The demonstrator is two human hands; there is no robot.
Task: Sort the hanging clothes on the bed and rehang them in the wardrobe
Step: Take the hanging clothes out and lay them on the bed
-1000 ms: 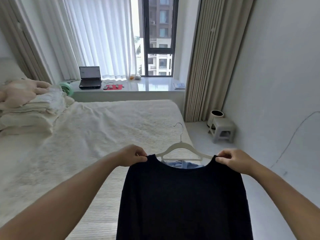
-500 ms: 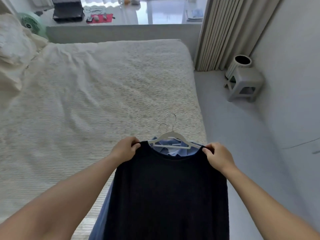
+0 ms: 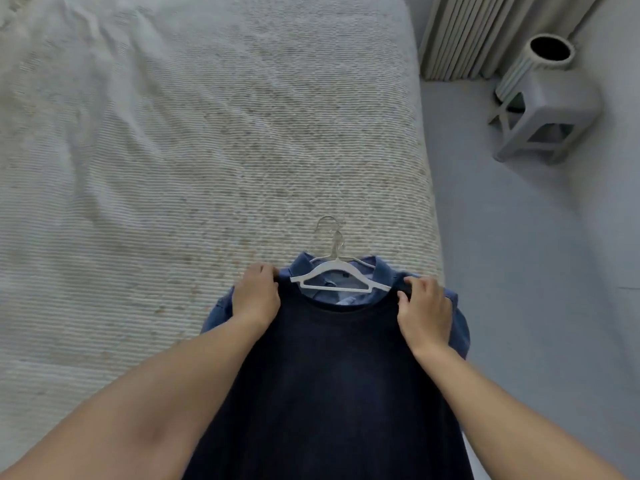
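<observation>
Bedroom in a home: wide bed under a cream ribbed bedspread, rumpled toward its upper left corner; pleated beige curtain reaching the pale floor off the bed's right edge; grey plastic stool beside a ribbed white vase.

Left hand: bare; no ring, glove or watch is seen.
Right hand: bare; no ring or band is seen on the fingers or at the wrist.
Forearms: both are shown uncovered from wrist to the lower frame edge.
Sleeves: none are visible within the frame.
Markings: none can be made out on either arm.
</observation>
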